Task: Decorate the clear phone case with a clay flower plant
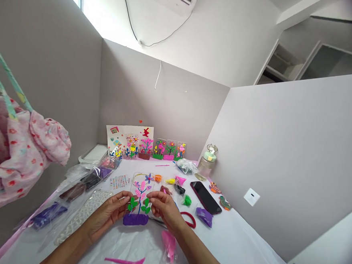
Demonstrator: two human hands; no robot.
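Note:
A clear phone-case-like panel (142,185) carries a clay plant with pink petals, a dark blue stem, green leaves and a purple base (135,219). It is held up a little above the white table covering. My left hand (116,208) closes its fingers on the panel's left edge, beside the green leaves. On the right edge, my right hand (163,207) pinches near the other leaves. Red-handled scissors (188,219) lie partly hidden behind my right hand. A pink clay packet (169,245) rests below that hand, and a magenta strip (125,261) lies nearer me.
Clay pieces, including a green one (187,200), lie right of centre. Beyond them are a purple packet (204,217), a dark phone (206,197) and a glass bottle (206,165). Plastic-wrapped packets (49,215) lie left. Decorated panels (169,149) stand at the back; pink floral cloth (23,150) hangs left.

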